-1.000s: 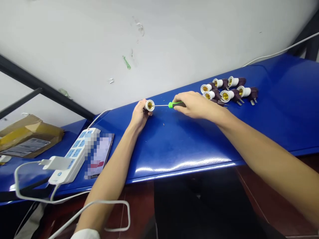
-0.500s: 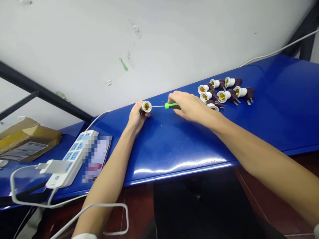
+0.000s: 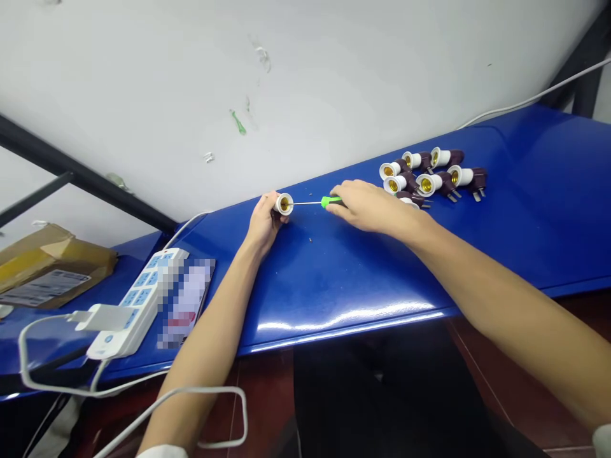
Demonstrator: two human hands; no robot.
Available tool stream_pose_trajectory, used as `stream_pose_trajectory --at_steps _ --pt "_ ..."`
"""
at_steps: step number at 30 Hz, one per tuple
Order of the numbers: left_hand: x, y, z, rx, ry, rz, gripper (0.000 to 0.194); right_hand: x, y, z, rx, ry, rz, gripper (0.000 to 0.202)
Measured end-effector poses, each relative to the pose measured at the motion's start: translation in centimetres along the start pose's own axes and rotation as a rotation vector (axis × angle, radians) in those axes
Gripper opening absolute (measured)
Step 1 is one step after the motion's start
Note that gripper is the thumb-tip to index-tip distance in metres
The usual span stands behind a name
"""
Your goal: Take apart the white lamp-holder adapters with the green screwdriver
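Centrally, toward the far edge of a glossy blue surface (image 3: pixel 324 280), the person's left hand (image 3: pixel 262 221) holds a round white lamp socket with a gold-coloured lining (image 3: pixel 284 204), its fingers curled around the body. To the right, the right hand (image 3: pixel 365 202) grips a screwdriver with a green-and-black handle (image 3: pixel 326 201), fingers closed around that handle; the thin metal shaft runs left into the socket's mouth (how deep, one cannot tell). Farther right lie several white sockets with dark brown plug bases (image 3: pixel 432 184), one partly hidden by the right forearm. At left sits a long white power strip with blue outlets (image 3: pixel 153 280).
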State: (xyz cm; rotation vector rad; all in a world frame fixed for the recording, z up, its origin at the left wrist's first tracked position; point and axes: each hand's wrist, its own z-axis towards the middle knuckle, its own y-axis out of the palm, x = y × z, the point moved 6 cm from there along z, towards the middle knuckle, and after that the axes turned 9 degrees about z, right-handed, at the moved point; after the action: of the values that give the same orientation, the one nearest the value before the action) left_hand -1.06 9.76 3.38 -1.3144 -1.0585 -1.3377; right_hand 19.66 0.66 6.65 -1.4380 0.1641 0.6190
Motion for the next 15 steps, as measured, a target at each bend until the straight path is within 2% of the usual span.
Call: stream_pose_trajectory --at_steps 2,4,8,11,15 --pt "-0.1 0.0 0.01 -0.004 0.003 0.009 0.028 0.28 0.48 0.19 -0.07 0.034 -0.01 0.041" --pt "-0.21 0.03 0.04 -0.014 0.012 0.014 0.027 0.48 0.55 0.29 -0.073 0.073 0.005 0.042" --pt "-0.38 -0.05 0.12 -0.01 0.005 0.023 0.028 0.14 0.38 0.19 -0.005 0.047 0.064 0.023" --pt "-0.37 -0.2 0.13 -0.001 0.0 0.007 0.029 -0.09 0.24 0.06 0.016 0.021 0.022 0.024" --pt "-0.39 -0.15 0.05 -0.029 0.02 0.021 0.028 0.19 0.56 -0.03 -0.141 0.049 -0.004 0.033"
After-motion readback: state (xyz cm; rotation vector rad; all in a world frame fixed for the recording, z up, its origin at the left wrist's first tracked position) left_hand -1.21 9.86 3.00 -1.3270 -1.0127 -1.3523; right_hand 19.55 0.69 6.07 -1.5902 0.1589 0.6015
